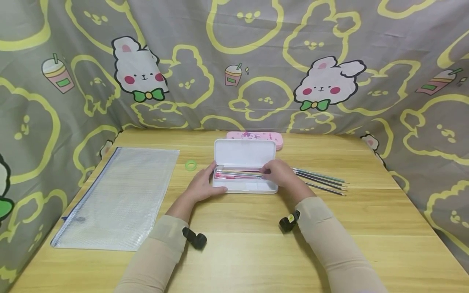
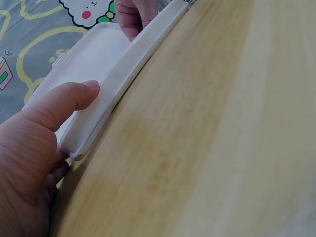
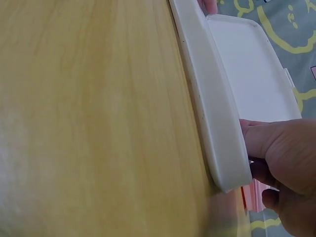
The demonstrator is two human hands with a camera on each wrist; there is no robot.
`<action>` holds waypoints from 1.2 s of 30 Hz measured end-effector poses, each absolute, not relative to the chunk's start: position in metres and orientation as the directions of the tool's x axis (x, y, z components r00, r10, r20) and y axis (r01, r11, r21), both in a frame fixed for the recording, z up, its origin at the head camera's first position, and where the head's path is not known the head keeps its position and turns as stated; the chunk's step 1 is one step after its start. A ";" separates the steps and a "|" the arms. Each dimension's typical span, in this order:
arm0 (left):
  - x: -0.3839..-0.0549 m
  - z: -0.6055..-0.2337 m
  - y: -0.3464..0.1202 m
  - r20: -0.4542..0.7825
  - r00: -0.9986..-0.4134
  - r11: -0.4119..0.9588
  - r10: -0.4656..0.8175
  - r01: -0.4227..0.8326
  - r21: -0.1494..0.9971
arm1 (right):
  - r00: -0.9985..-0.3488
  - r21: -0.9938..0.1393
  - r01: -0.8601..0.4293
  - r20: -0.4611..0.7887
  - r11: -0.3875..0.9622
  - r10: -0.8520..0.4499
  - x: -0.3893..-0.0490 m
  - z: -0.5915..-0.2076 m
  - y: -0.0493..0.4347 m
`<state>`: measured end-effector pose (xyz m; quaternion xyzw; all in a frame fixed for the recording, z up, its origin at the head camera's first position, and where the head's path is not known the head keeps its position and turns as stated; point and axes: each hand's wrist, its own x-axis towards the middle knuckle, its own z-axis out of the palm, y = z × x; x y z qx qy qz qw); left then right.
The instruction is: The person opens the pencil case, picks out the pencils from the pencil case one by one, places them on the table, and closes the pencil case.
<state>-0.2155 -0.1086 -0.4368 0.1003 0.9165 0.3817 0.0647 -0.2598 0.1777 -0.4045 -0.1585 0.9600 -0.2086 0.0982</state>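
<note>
One hand steadies, the other reaches into an open pencil case
Head: the white pencil case (image 1: 234, 187) sits between the hands, lid (image 1: 244, 152) raised, pens (image 1: 238, 175) in its rear compartment; the left hand (image 1: 199, 187) grips its left end, the right hand (image 1: 283, 176) reaches in with bent fingers, loose pencils (image 1: 327, 182) beyond. Left wrist: the thumb lies over the front wall, fingers round the end; firm hold here should stop sliding. Right wrist: the wall hides the fingertips, so I cannot tell whether they pinch anything; level, gentle handling should keep the pens aligned.
</note>
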 end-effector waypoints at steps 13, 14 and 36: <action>-0.213 -0.437 -0.109 -0.041 -0.971 0.701 0.236 0.141 0.700 | -0.948 -0.591 -0.185 -0.103 0.785 -0.300 -0.255 -0.408 0.188; -0.213 -0.437 -0.109 -0.042 -0.971 0.701 0.235 0.140 0.700 | -0.950 -0.604 -0.175 -0.103 0.778 -0.294 -0.255 -0.407 0.190; -0.214 -0.438 -0.109 -0.036 -0.971 0.700 0.237 0.145 0.700 | -0.983 -0.681 -0.129 -0.005 0.721 -0.181 -0.213 -0.387 0.279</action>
